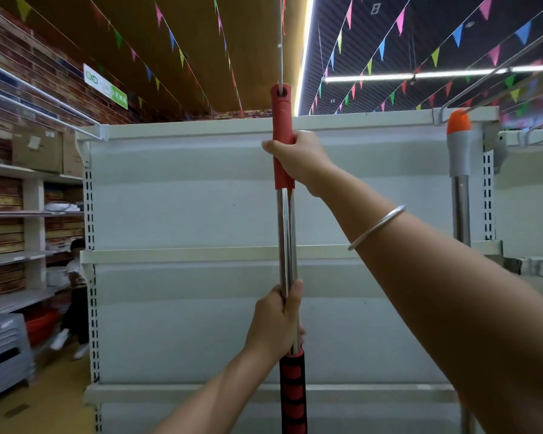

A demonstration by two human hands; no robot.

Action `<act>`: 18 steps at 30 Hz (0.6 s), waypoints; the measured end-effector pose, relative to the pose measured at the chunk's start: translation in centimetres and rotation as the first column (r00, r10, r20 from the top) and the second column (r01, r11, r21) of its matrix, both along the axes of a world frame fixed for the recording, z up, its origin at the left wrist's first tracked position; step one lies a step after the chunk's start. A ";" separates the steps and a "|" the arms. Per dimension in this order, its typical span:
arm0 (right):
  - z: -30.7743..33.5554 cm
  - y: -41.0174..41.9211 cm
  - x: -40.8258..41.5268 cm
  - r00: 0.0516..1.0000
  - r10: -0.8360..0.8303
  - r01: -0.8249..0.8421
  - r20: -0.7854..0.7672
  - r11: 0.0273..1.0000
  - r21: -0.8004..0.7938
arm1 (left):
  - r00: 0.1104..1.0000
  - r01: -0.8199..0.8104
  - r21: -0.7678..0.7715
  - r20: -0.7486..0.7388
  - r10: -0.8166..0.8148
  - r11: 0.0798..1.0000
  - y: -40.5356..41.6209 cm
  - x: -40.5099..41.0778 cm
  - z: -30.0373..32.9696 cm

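A long metal pole stands upright in the middle of the view, with a red plastic sleeve near its top and a red-and-black foam grip at the bottom. A thin rod runs up from the red sleeve toward the ceiling. My right hand grips the red sleeve at its lower half; a silver bangle circles that forearm. My left hand holds the shiny shaft just above the foam grip.
A white metal shelf unit stands right behind the pole. A second pole with an orange-and-grey top leans at its right end. Strings of coloured pennants cross the ceiling. At the left are wall shelves, a grey stool and a crouching person.
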State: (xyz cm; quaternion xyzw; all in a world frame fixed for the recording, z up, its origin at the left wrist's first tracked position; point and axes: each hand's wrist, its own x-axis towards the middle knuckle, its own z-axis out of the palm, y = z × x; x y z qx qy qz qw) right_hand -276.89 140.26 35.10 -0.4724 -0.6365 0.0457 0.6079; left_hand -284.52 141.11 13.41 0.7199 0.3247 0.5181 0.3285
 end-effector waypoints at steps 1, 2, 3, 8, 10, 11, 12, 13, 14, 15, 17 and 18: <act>-0.2 0.0 -0.2 1.000 0.006 -0.006 -0.014 1.000 0.018 | 1.000 0.005 -0.004 0.003 -0.005 1.000 -0.3 -0.1 0.0; -0.4 -0.1 -0.3 1.000 0.010 -0.009 -0.025 0.999 0.031 | 1.000 0.009 -0.002 0.004 -0.009 1.000 -0.5 -0.1 -0.1; -0.6 -0.1 -0.4 0.999 0.012 -0.011 -0.033 0.999 0.036 | 1.000 0.011 0.001 0.001 -0.011 1.000 -0.7 -0.1 0.0; -1.5 -0.8 -0.3 1.000 -0.007 0.006 -0.021 1.000 -0.017 | 0.999 -0.038 -0.027 -0.037 0.037 0.999 -1.7 -0.1 0.2; -2.1 -1.2 -0.3 1.000 -0.008 0.007 -0.012 0.999 -0.034 | 0.983 -0.136 0.061 -0.114 0.142 0.989 -2.0 0.0 0.1; -2.4 -1.5 -0.2 1.000 -0.009 0.009 -0.004 0.999 -0.037 | 0.960 -0.203 0.156 -0.162 0.228 0.967 -2.2 0.0 -0.1; -2.8 -1.8 -0.1 1.000 -0.015 0.015 0.006 0.999 -0.039 | 0.942 -0.247 0.250 -0.165 0.292 0.936 -2.4 -0.1 -0.3; -3.2 -2.2 0.0 0.999 -0.026 0.027 0.018 0.999 -0.043 | 0.939 -0.263 0.329 -0.128 0.319 0.907 -2.6 -0.1 -0.5; -3.6 -2.7 0.3 0.998 -0.047 0.048 0.033 0.998 -0.051 | 0.946 -0.263 0.383 -0.075 0.314 0.885 -2.9 0.0 -0.7; -4.0 -3.4 0.5 0.996 -0.075 0.077 0.048 0.995 -0.059 | 0.952 -0.262 0.416 -0.035 0.304 0.871 -3.5 0.1 -0.6; -5.0 -4.8 1.3 0.991 -0.123 0.127 0.060 0.989 -0.070 | 0.962 -0.249 0.488 0.023 0.272 0.836 -4.8 0.6 -0.1; -5.7 -5.6 1.8 0.989 -0.137 0.141 0.060 0.987 -0.075 | 0.966 -0.233 0.545 0.033 0.257 0.805 -5.5 1.1 -0.1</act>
